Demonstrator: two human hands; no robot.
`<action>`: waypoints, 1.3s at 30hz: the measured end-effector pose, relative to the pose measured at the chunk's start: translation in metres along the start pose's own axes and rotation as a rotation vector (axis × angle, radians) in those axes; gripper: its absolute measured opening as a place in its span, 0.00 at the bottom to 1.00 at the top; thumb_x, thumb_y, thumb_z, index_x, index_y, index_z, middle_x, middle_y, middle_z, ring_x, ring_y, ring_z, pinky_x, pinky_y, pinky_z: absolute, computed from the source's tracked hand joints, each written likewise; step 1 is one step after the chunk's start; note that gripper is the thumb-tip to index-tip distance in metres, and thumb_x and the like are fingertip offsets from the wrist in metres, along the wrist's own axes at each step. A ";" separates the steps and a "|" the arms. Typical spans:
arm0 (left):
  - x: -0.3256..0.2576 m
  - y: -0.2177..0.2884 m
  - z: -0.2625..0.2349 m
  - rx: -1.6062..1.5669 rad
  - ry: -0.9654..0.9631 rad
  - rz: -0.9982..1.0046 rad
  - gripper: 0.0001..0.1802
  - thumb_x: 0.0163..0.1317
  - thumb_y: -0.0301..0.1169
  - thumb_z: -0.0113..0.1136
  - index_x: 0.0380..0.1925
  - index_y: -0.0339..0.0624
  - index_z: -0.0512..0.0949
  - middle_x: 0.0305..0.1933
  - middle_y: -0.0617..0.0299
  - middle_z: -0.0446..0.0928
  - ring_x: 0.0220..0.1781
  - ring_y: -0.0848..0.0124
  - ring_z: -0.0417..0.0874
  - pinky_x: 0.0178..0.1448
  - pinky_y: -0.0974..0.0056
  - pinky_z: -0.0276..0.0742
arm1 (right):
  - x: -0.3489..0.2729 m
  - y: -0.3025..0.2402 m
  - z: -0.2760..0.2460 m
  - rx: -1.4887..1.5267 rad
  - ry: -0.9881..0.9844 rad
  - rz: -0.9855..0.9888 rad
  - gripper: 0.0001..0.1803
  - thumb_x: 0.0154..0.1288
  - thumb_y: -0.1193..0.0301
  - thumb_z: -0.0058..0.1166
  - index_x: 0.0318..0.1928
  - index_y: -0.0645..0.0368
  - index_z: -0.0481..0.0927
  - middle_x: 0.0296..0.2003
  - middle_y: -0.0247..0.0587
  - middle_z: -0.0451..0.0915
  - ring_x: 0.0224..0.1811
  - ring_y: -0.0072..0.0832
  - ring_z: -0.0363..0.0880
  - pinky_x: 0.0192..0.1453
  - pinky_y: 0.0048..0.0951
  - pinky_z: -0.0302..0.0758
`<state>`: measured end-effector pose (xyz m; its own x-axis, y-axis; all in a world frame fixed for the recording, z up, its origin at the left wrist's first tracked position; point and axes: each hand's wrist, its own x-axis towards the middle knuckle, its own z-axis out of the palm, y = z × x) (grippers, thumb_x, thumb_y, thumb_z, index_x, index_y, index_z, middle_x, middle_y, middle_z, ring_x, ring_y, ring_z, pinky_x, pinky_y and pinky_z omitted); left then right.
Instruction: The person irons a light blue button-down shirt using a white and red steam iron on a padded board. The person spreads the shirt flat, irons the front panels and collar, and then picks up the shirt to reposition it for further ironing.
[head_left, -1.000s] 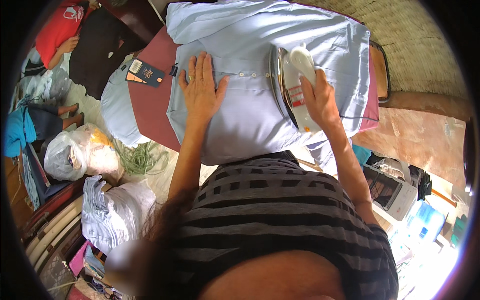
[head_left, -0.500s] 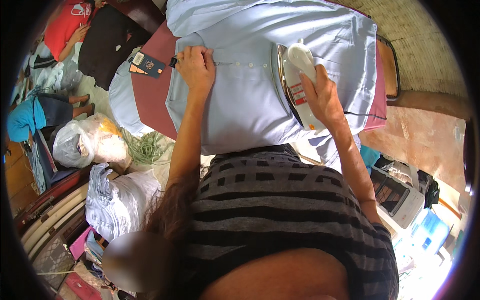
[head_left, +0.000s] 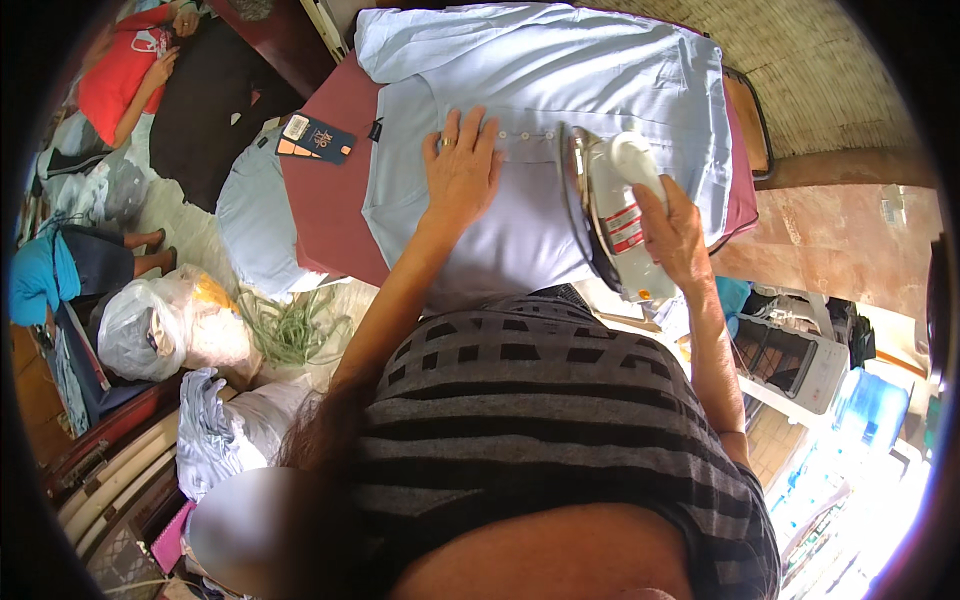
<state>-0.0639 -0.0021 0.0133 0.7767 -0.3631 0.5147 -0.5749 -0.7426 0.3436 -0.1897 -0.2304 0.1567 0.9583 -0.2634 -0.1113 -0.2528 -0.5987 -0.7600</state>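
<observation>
A light blue buttoned garment (head_left: 520, 215) lies spread over a maroon-covered ironing board (head_left: 330, 210). My left hand (head_left: 462, 170) rests flat on it near the neckline, beside the row of small buttons, with its fingers stretched out. In my right hand (head_left: 680, 235) is the handle of a white clothes iron (head_left: 622, 215), which has a shiny metal base. The iron is over the right part of the garment and looks tipped, its base edge showing on the left; whether it touches the cloth I cannot tell. A dark hang tag (head_left: 318, 140) lies left of the neckline.
At the upper left sits a person in a red shirt (head_left: 120, 80) with dark cloth. Plastic bags (head_left: 145, 325), green strips (head_left: 290, 325) and folded garments (head_left: 235, 425) lie at the left. A wall (head_left: 820, 250) borders the board's right; a grey-white appliance (head_left: 790, 365) stands below it.
My left hand has slid right, away from the neckline edge, and its fingers have straightened. The iron has come slightly toward me and tipped. My view has shifted a little.
</observation>
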 end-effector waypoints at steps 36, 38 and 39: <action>-0.010 -0.026 -0.011 0.024 -0.189 -0.052 0.26 0.68 0.36 0.50 0.67 0.53 0.64 0.75 0.65 0.58 0.76 0.57 0.56 0.73 0.40 0.47 | 0.015 -0.026 0.046 -0.514 0.012 -0.093 0.18 0.71 0.63 0.55 0.38 0.67 0.68 0.20 0.58 0.79 0.25 0.53 0.84 0.25 0.42 0.78; -0.010 -0.025 -0.014 0.026 -0.187 -0.052 0.27 0.68 0.36 0.50 0.67 0.52 0.64 0.75 0.65 0.58 0.76 0.57 0.55 0.73 0.40 0.47 | 0.008 -0.022 0.048 -0.505 0.033 -0.098 0.18 0.71 0.63 0.55 0.38 0.67 0.68 0.20 0.58 0.79 0.25 0.53 0.84 0.25 0.42 0.77; -0.009 -0.026 -0.013 0.035 -0.183 -0.049 0.27 0.68 0.36 0.50 0.67 0.52 0.64 0.75 0.64 0.58 0.76 0.57 0.55 0.73 0.40 0.47 | 0.004 -0.022 0.048 -0.516 0.033 -0.064 0.18 0.71 0.63 0.54 0.39 0.67 0.68 0.21 0.59 0.79 0.25 0.52 0.84 0.26 0.43 0.77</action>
<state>-0.0596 0.0283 0.0099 0.8392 -0.4200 0.3455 -0.5285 -0.7796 0.3360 -0.1743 -0.1821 0.1418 0.9713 -0.2328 -0.0486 -0.2349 -0.9070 -0.3494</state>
